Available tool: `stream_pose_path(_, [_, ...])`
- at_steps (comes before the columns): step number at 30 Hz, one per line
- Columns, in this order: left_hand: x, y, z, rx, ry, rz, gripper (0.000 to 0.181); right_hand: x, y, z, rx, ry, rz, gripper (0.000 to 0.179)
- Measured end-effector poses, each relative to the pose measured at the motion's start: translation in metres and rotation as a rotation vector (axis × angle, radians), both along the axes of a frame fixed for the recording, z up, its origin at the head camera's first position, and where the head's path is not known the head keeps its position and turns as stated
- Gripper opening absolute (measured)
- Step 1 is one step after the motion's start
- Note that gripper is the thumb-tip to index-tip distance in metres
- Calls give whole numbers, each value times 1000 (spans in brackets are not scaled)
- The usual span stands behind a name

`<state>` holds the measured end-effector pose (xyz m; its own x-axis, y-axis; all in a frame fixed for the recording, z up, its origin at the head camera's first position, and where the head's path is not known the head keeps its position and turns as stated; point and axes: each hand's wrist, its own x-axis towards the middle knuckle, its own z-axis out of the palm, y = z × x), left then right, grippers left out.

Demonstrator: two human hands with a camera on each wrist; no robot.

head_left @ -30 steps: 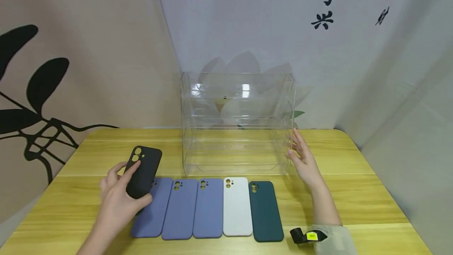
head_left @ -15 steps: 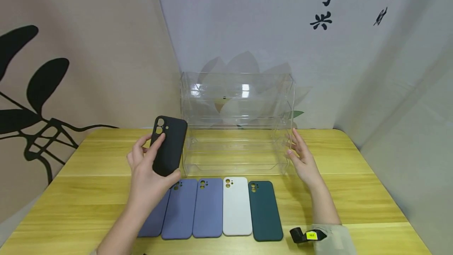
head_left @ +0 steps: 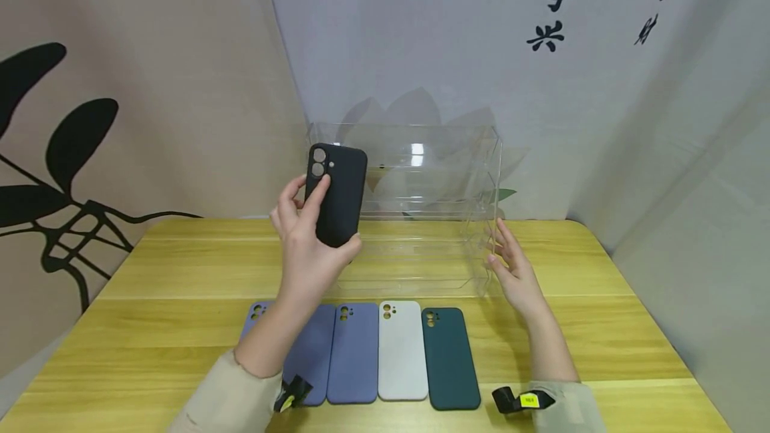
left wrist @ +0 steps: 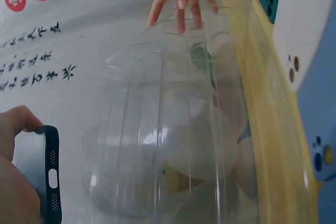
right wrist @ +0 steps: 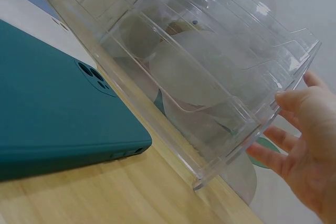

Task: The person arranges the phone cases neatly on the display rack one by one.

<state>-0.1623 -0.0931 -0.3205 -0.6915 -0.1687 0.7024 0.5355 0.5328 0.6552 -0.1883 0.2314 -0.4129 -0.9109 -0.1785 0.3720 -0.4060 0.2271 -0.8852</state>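
Black case (head_left: pixel 344 196); 3 blue-violet cases (head_left: pixel 353 356); yellow wood-grain table (head_left: pixel 625 339).

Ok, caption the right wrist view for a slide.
Right hand touching the side of a clear rack; teal case on the table.

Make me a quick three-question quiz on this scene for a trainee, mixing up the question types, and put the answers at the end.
1. Which hand holds the black phone case?
2. True or false: the white phone case lies between a purple-blue phone case and the dark green phone case.
3. What does the right hand touch?
a) the white phone case
b) the clear rack
c) the dark green phone case

Key:
1. The left hand.
2. True.
3. b
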Motion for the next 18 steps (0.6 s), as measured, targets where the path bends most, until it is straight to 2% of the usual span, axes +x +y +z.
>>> stream_pose_path(9, [-37,23,12,16,65,23,80,-1,0,0,-9,2,0,66])
stream_pose_path(18, [-70,43,20,21,174,66,79,-14,10,-24,-10,-5,-7,68])
